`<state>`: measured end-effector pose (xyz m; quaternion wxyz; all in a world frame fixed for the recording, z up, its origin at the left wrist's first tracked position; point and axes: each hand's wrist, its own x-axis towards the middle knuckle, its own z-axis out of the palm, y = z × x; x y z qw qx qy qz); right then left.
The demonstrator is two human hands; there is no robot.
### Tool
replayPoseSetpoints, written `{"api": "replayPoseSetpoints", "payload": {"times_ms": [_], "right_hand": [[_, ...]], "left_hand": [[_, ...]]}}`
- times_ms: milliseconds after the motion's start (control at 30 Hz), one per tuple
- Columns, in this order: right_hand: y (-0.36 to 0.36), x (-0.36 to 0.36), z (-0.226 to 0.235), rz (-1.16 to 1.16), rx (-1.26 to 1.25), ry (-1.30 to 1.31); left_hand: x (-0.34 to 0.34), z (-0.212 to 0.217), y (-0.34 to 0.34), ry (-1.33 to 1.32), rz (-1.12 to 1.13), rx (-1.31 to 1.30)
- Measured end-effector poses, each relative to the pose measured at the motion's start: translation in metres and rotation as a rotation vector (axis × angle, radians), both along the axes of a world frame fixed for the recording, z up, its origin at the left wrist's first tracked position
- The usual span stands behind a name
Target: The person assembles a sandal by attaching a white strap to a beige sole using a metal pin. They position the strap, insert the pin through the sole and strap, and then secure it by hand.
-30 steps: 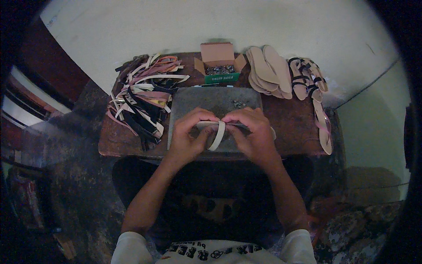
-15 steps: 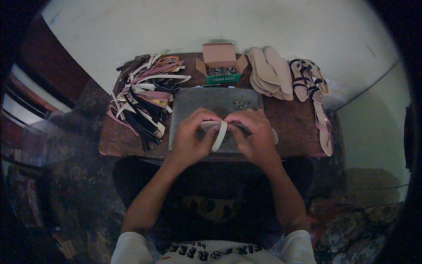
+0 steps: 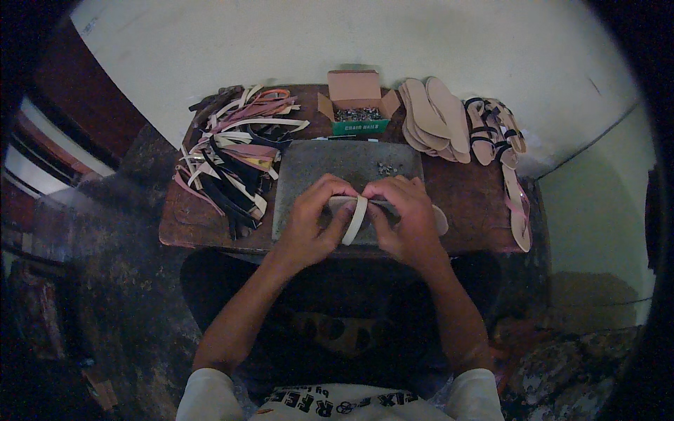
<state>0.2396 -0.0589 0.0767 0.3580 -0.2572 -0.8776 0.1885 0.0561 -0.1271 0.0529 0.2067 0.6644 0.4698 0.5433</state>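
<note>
A sandal sole point(image 3: 441, 219) lies sideways between my hands, low over a grey slab point(image 3: 309, 161). Across its middle runs a cream strap point(image 3: 356, 223) that curves down toward me. My left hand point(image 3: 309, 223) closes on the sole just left of the strap, thumb below and fingertips at the upper edge. From the other side my right hand point(image 3: 408, 219) grips the sole, its fingertips almost meeting the left ones where the strap crosses the edge. The fingers hide much of the sole. A few small nails point(image 3: 387, 169) lie loose on the slab beyond my right hand.
On the wooden table point(image 3: 460, 210), a tangle of coloured straps point(image 3: 235, 165) covers the left. An open green box point(image 3: 359, 128) of nails stands behind the slab. Stacked beige soles point(image 3: 425, 112), black-strapped sandals point(image 3: 481, 140) and a pink-strapped sandal point(image 3: 517, 210) are at right. A wall point(image 3: 260, 42) rises behind.
The whole view has shifted slightly. Both hands keep nearly the same grip on the sole and strap.
</note>
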Motion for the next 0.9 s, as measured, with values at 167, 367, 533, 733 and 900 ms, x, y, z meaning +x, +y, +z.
{"api": "replayPoseSetpoints", "payload": {"times_ms": [167, 367, 533, 733, 900], "right_hand": [[0.001, 0.000, -0.002, 0.011, 0.025, -0.006], [-0.001, -0.002, -0.002, 0.007, 0.037, -0.011], [-0.002, -0.006, -0.005, 0.000, 0.026, 0.019], [0.004, -0.002, -0.005, -0.007, -0.015, 0.045], [0.004, 0.001, 0.002, -0.019, -0.175, 0.132]], "left_hand": [[0.001, 0.002, 0.000, -0.023, -0.012, -0.005], [-0.001, 0.000, 0.001, -0.029, -0.019, -0.027], [-0.006, 0.000, -0.001, -0.026, -0.032, -0.083], [-0.010, 0.001, 0.000, -0.019, -0.015, -0.112], [-0.006, 0.008, -0.002, -0.159, 0.003, -0.183]]}}
